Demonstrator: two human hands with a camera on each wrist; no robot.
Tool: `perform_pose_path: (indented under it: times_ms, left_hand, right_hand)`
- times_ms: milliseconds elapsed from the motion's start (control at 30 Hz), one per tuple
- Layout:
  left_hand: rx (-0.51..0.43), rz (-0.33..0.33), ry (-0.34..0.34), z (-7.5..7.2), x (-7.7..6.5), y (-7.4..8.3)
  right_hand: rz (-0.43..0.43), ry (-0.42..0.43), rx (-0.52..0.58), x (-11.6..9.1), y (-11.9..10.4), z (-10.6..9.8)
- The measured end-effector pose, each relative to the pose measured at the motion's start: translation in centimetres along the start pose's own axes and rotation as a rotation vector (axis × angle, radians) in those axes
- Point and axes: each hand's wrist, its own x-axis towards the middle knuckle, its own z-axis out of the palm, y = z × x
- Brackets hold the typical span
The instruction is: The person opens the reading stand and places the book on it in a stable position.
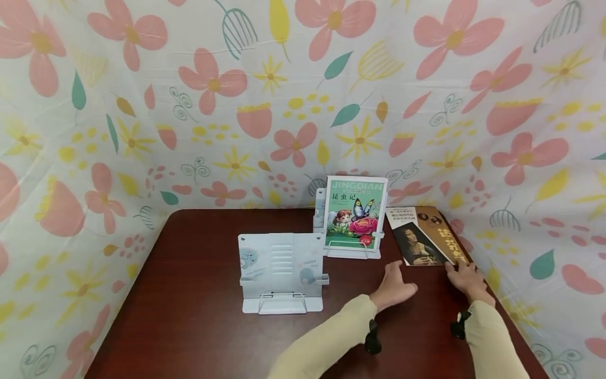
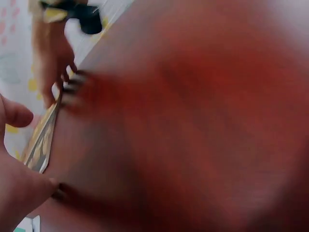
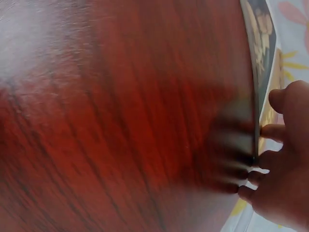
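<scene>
A brown and white book [image 1: 447, 237] with a portrait on its cover lies flat at the right rear of the table. My right hand [image 1: 468, 282] touches its near right corner; in the right wrist view the fingertips [image 3: 271, 131] rest at the book's edge, with the thumb apart from them. Short of the book's near left corner, my left hand [image 1: 394, 289] hovers with thumb and fingers spread, holding nothing. To its left rear, a green-covered book [image 1: 347, 239] with a butterfly and a flower leans upright on a white book stand [image 1: 319, 210].
Another white book stand [image 1: 283, 279], bearing no book, stands left of my left hand, in front of the first stand. Dark reddish wood forms the table [image 1: 199, 295]. Flower-printed cloth [image 1: 293, 79] rises behind it and along both sides.
</scene>
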Motion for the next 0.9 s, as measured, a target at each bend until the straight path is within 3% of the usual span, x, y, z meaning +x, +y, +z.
perform_pose_path:
  times_ms: [100,300,400,667,767,900]
  left_hand:
    - [-0.049,-0.088,-0.007,-0.5,1.6,0.3]
    - [-0.378,-0.176,0.038,-1.0,3.6,1.3]
    - [-0.475,-0.197,0.070,-0.9,4.0,1.5]
    - [-0.479,-0.176,0.071,-0.6,4.1,0.8]
    - [-0.502,-0.203,0.112,-0.9,4.1,0.5]
    - [-0.495,-0.263,0.188,-1.3,4.1,0.5]
  right_hand:
    - [0.010,0.052,-0.002,-0.1,-0.7,1.0]
    - [-0.015,0.094,0.006,-0.5,-2.0,1.1]
    - [-0.029,0.076,0.028,-0.4,-2.4,0.8]
    - [-0.006,0.091,0.093,-1.1,-2.3,1.3]
    - [0.027,0.112,0.147,-1.6,-2.2,1.5]
    - [0.067,0.209,0.219,-2.6,-1.4,1.3]
